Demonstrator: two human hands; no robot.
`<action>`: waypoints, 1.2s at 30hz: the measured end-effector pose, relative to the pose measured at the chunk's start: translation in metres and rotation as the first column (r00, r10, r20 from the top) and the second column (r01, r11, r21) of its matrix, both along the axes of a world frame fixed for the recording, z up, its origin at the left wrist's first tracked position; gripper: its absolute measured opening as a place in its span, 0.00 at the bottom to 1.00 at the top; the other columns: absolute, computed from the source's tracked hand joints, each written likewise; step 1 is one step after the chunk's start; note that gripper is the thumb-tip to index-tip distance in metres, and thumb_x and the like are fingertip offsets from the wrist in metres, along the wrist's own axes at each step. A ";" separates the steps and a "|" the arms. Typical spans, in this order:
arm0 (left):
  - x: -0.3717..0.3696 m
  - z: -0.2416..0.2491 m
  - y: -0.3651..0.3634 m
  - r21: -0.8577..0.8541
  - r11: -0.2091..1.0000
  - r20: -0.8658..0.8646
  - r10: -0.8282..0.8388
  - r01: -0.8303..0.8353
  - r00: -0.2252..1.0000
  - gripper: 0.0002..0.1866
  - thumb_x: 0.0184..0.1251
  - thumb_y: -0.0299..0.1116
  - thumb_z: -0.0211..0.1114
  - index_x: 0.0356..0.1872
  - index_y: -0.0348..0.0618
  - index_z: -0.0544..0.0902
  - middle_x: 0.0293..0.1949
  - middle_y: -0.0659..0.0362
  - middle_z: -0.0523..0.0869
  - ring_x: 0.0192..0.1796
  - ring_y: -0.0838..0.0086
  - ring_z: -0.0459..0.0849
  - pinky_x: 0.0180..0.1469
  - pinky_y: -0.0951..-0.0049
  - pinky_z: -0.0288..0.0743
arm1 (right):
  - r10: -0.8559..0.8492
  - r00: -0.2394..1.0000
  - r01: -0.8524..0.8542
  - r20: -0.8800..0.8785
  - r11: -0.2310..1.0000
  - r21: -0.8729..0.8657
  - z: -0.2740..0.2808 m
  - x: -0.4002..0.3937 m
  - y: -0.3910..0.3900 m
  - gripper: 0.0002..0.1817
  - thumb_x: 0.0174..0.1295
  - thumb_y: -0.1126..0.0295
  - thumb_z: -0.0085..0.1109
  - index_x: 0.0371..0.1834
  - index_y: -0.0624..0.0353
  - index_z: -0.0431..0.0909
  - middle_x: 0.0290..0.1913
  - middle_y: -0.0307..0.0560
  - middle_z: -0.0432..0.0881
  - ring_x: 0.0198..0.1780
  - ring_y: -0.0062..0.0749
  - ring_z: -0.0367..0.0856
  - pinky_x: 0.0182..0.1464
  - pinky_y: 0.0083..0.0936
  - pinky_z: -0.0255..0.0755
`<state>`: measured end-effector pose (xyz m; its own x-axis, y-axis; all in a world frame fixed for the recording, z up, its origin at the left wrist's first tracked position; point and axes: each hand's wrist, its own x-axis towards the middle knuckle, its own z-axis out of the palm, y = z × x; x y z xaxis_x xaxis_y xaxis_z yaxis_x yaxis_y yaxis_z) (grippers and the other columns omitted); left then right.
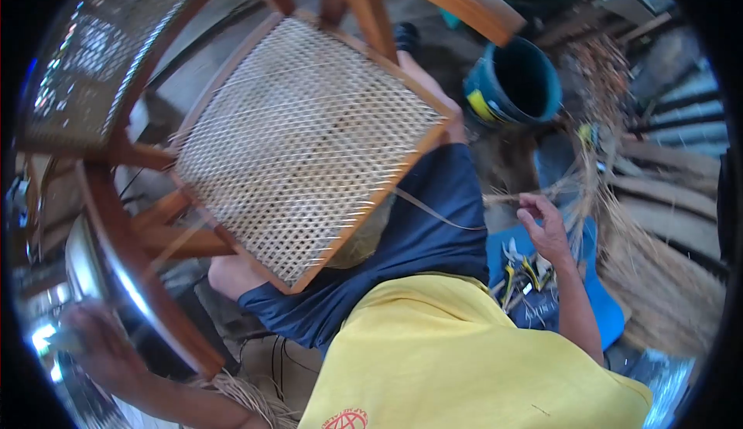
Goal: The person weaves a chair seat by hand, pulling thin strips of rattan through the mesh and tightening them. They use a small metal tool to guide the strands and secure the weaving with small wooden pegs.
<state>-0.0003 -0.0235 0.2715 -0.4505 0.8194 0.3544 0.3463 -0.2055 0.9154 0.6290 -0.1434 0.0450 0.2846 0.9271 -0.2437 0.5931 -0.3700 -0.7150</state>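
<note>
A wooden chair with a woven cane seat (309, 142) lies tipped across my lap, the seat facing up. My left hand (101, 344) is at the lower left beside the chair's curved wooden leg (147, 282), its fingers smeared by motion. A thin cane strand (182, 239) runs from the seat's left edge down toward that hand. My right hand (546, 229) is off to the right, fingers loosely bent and thumb apart, close to the tips of some loose fibre strands (501, 198). Another strand (437, 214) trails from the seat's right edge over my dark shorts.
Pliers and cutters (518, 266) lie on a blue surface (607, 305) below my right hand. Bundled fibres (658, 297) spread at the right. A teal bucket (515, 80) stands beyond the chair. Another cane panel (116, 49) rises at upper left; coiled strands (251, 398) lie below.
</note>
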 end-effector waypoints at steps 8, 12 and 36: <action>0.193 -0.075 -0.076 -0.169 0.981 -0.014 -0.095 0.092 0.995 0.02 0.71 0.24 0.65 0.39 0.40 0.79 0.32 0.56 0.84 0.36 0.73 0.87 0.42 0.75 0.79 | 0.778 0.602 -0.503 -0.182 0.546 0.670 0.110 -0.220 0.163 0.21 0.68 0.69 0.61 0.62 0.67 0.76 0.56 0.55 0.82 0.57 0.44 0.82 0.58 0.33 0.76; 0.220 -0.158 -0.036 -0.287 0.921 0.331 -0.162 0.263 0.929 0.05 0.74 0.28 0.65 0.40 0.36 0.81 0.32 0.62 0.85 0.32 0.84 0.78 0.34 0.82 0.70 | 0.742 0.334 -0.726 -0.581 0.596 0.343 0.109 -0.247 0.149 0.21 0.70 0.66 0.59 0.63 0.65 0.75 0.53 0.56 0.83 0.54 0.40 0.84 0.55 0.32 0.77; 0.231 -0.249 0.050 -0.322 0.814 0.871 0.054 0.483 0.489 0.10 0.71 0.35 0.69 0.43 0.39 0.83 0.35 0.56 0.89 0.16 0.90 0.65 0.17 0.85 0.55 | 0.297 0.779 -0.363 0.552 0.932 0.011 0.160 -0.040 0.182 0.20 0.65 0.70 0.65 0.61 0.58 0.79 0.56 0.50 0.80 0.59 0.39 0.79 0.64 0.34 0.70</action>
<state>0.2303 0.0268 0.0223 -0.0820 0.8477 -0.5241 -0.5951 0.3802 0.7080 0.5890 0.0384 0.2046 0.0099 0.9993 -0.0363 0.9617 -0.0194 -0.2733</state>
